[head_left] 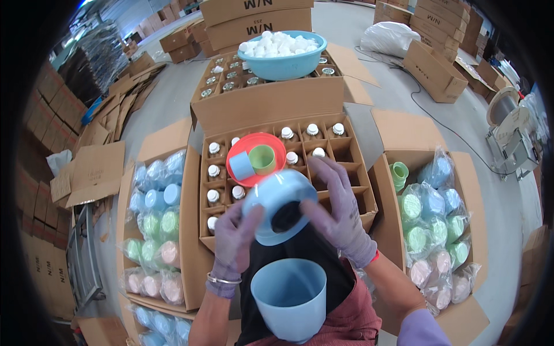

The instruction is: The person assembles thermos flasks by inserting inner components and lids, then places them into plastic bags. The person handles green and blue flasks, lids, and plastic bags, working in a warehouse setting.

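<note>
Blue tub below, blue round piece between two gloved hands

Closest in, at the bottom of the view, a pale blue tub (288,314) sits upright at the person's lap, its mouth facing up. Just above it in the view, the blue round piece (269,199) is held aloft, tilted and blurred; whether its dark patch is a hole or a lining, I cannot tell.

The left hand (232,235) is clamped on the piece's left edge, thumb laid over it. The right hand (339,209) has its fingers spread upward, apart from the piece, with only the thumb appearing to touch the right side.

Judging by the blur and the loose right hand, the step under way looks like turning or adjusting the piece. Its next move would call for the right fingers to close around the rim, so both sides are supported, and for clearance above the tub.

Beyond the hands, a red plate (259,139) bearing a blue cup (242,166) and a green cup (262,159) rests over a divided carton (277,109) of white-capped bottles (312,131). Cartons of plastic-wrapped cups (151,251) flank it on both sides.
</note>
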Motion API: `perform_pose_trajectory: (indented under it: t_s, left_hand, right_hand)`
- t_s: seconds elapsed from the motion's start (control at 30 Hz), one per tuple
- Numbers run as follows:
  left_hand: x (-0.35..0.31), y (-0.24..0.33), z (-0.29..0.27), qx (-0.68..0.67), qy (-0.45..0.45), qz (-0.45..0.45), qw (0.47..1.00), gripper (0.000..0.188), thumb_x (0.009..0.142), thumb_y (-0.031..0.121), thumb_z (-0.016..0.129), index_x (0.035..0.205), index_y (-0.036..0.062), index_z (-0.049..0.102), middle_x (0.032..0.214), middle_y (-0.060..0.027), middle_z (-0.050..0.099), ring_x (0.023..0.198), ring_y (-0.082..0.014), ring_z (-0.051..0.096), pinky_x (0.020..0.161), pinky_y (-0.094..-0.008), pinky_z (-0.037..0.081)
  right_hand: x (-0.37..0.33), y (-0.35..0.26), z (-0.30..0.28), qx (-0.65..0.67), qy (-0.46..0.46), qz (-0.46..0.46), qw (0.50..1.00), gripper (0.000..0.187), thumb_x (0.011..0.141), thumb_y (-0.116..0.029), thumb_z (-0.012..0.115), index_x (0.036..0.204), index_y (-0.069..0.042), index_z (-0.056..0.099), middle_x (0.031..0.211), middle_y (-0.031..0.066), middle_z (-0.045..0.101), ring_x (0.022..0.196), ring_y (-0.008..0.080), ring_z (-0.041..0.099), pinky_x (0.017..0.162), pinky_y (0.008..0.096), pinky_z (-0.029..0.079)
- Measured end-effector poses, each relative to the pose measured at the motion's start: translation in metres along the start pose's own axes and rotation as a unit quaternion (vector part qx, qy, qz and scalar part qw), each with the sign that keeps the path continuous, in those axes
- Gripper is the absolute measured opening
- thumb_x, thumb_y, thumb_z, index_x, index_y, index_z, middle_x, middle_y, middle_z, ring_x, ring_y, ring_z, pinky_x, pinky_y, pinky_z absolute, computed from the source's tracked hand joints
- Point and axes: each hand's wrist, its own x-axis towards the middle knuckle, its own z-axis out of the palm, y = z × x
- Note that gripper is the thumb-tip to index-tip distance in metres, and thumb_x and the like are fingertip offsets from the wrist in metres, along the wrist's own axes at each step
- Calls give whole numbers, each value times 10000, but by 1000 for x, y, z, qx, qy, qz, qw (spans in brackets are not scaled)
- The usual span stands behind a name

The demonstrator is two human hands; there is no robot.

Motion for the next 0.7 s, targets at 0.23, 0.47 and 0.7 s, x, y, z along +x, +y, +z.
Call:
perform_pose_trajectory:
  t_s: [0.23,0.47,0.7]
  left_hand:
    - [58,-42,13,-35,-29,-9,999,447,1018,304,607,1344,0,571,1057,5,616,854,-71,517,748,-229,419]
    - [79,-59,-2,-13,-17,-36,999,482,1037,265,496,1405,-47,512,1348,-160,593,1307,-250,529,1129,-401,385]
    - [88,-46,7,10,-28,-77,997,440,1030,231,498,1367,-46,555,1309,-161,624,1256,-243,570,1115,-378,407]
  right_hand:
    - [-3,76,30,-106,-102,76,986,634,744,-202,799,1333,-136,574,1341,210,506,1241,427,496,1061,471,432]
    - [-41,243,49,-362,-259,159,881,520,815,-454,745,1188,-117,610,1172,133,585,1112,326,575,940,458,497]
    - [72,341,74,-454,-268,304,794,537,846,-378,738,1310,-191,540,1247,160,557,1149,364,611,921,472,542]
